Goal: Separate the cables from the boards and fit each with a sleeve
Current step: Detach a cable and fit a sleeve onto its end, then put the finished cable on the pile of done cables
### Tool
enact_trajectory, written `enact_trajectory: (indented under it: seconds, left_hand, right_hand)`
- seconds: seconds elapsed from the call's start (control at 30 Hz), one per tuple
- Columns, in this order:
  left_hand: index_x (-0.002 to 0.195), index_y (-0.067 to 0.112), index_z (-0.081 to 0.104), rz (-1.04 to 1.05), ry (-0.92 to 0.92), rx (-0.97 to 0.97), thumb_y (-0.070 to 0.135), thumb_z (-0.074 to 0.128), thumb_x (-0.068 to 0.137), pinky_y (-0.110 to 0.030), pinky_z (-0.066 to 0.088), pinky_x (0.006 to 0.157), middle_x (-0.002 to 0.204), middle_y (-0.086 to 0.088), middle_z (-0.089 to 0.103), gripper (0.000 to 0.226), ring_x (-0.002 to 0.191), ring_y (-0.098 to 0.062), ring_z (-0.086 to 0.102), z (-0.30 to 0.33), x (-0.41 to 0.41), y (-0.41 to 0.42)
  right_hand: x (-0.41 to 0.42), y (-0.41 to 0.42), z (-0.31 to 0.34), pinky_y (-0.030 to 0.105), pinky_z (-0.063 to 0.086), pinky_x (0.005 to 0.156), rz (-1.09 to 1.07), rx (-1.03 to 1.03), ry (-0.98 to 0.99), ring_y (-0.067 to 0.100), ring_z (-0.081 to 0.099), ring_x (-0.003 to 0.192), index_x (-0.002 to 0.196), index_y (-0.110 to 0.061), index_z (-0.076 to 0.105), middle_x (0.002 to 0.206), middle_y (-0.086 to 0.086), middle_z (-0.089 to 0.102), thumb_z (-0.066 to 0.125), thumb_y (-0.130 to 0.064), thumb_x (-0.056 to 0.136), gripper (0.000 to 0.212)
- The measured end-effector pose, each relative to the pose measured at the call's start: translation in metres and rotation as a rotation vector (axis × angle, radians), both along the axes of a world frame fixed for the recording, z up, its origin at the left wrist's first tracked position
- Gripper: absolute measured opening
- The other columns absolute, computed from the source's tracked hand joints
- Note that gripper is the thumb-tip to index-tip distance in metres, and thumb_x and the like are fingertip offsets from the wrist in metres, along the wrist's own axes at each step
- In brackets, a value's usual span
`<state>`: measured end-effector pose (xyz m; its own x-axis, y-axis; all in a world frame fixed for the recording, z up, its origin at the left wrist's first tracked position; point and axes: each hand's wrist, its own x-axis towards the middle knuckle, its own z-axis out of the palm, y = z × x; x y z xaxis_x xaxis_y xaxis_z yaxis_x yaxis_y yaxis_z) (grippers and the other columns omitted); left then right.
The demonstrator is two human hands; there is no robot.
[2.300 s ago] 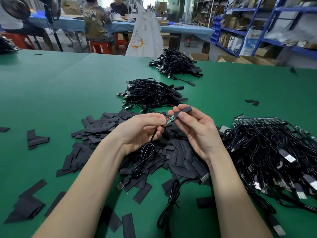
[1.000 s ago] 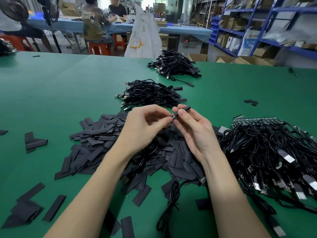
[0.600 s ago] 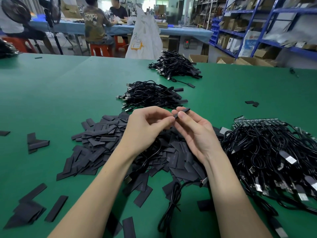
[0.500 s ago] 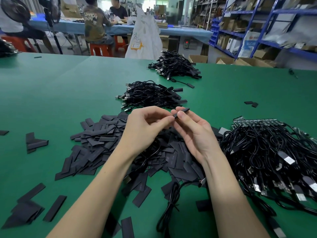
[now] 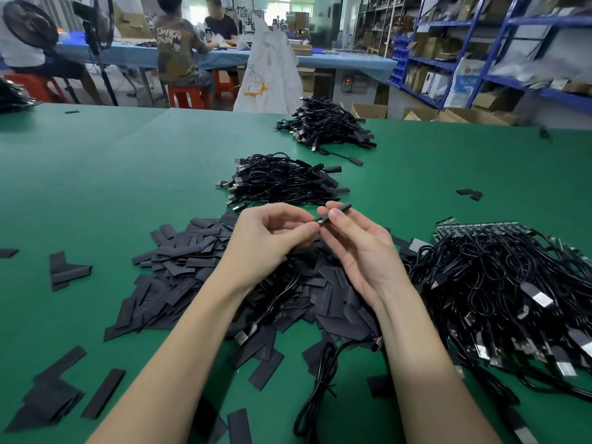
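Note:
My right hand (image 5: 358, 248) pinches a flat black sleeve (image 5: 336, 210) between thumb and fingers, just above the sleeve pile. My left hand (image 5: 272, 238) pinches the end of a black cable where it enters the sleeve. That cable (image 5: 282, 293) hangs down under my left wrist to its USB plug (image 5: 245, 335). Loose black sleeves (image 5: 179, 267) lie heaped beneath both hands. A big tangle of cables on green boards (image 5: 499, 283) lies to the right. The small board at the cable's tip is hidden inside the sleeve.
Two piles of sleeved cables lie farther out, one near (image 5: 282, 184) and one far (image 5: 326, 126). Another cable (image 5: 320, 379) lies between my forearms. Stray sleeves (image 5: 64, 270) dot the green table (image 5: 112, 174) at left. People sit at a blue bench behind.
The green board end that showed between my hands has slid into the sleeve. My hands came closer together and now hold nearly still.

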<state>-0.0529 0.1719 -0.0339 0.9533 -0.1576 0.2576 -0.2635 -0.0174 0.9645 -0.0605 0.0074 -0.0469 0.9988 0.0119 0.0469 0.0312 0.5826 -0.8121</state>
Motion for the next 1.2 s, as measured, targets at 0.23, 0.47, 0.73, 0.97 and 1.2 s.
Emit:
enact_trajectory:
  seconds: [0.23, 0.47, 0.73, 0.97, 1.2]
  left_hand:
    - [0.090, 0.004, 0.076, -0.004, 0.049, -0.045, 0.001, 0.079, 0.083, -0.017, 0.056, 0.067, 0.077, -0.007, 0.077, 0.009, 0.068, -0.013, 0.073, 0.001, -0.001, 0.000]
    - [0.091, 0.012, 0.077, 0.005, -0.038, 0.018, 0.007, 0.082, 0.082, -0.031, 0.061, 0.080, 0.085, -0.007, 0.078, 0.012, 0.081, -0.021, 0.076, -0.002, 0.000, 0.000]
    - [0.085, 0.015, 0.076, 0.054, -0.099, 0.058, 0.007, 0.083, 0.081, -0.032, 0.061, 0.080, 0.080, -0.003, 0.077, 0.011, 0.077, -0.019, 0.075, -0.004, 0.000, -0.003]
    - [0.088, 0.010, 0.075, 0.054, -0.056, -0.038, 0.003, 0.080, 0.083, -0.037, 0.062, 0.082, 0.083, -0.009, 0.077, 0.010, 0.082, -0.027, 0.076, -0.006, 0.000, -0.006]
    - [0.085, 0.015, 0.076, 0.053, -0.057, -0.085, 0.003, 0.080, 0.083, -0.025, 0.059, 0.074, 0.082, -0.006, 0.078, 0.013, 0.080, -0.020, 0.077, -0.005, 0.001, -0.009]
  right_hand:
    - [-0.002, 0.004, 0.000, 0.023, 0.058, 0.082, 0.020, -0.022, 0.002, 0.018, 0.074, 0.100, 0.105, -0.005, 0.072, 0.102, 0.011, 0.077, 0.071, -0.010, 0.083, 0.023]
    - [-0.002, 0.003, 0.001, 0.022, 0.058, 0.082, -0.004, 0.013, 0.018, 0.016, 0.074, 0.099, 0.099, -0.009, 0.076, 0.102, 0.010, 0.078, 0.073, -0.013, 0.079, 0.020]
    - [-0.002, 0.002, -0.002, 0.021, 0.057, 0.082, -0.007, -0.003, 0.020, 0.015, 0.074, 0.101, 0.104, -0.007, 0.073, 0.102, 0.008, 0.078, 0.070, -0.010, 0.087, 0.018]
    - [-0.002, 0.013, 0.002, 0.025, 0.058, 0.083, -0.126, 0.017, -0.028, 0.018, 0.074, 0.102, 0.123, -0.020, 0.068, 0.104, 0.013, 0.077, 0.076, -0.010, 0.084, 0.041]
    - [-0.004, 0.022, 0.003, 0.022, 0.058, 0.079, -0.190, 0.057, -0.029, 0.015, 0.074, 0.097, 0.111, -0.022, 0.075, 0.102, 0.013, 0.078, 0.077, -0.009, 0.080, 0.034]
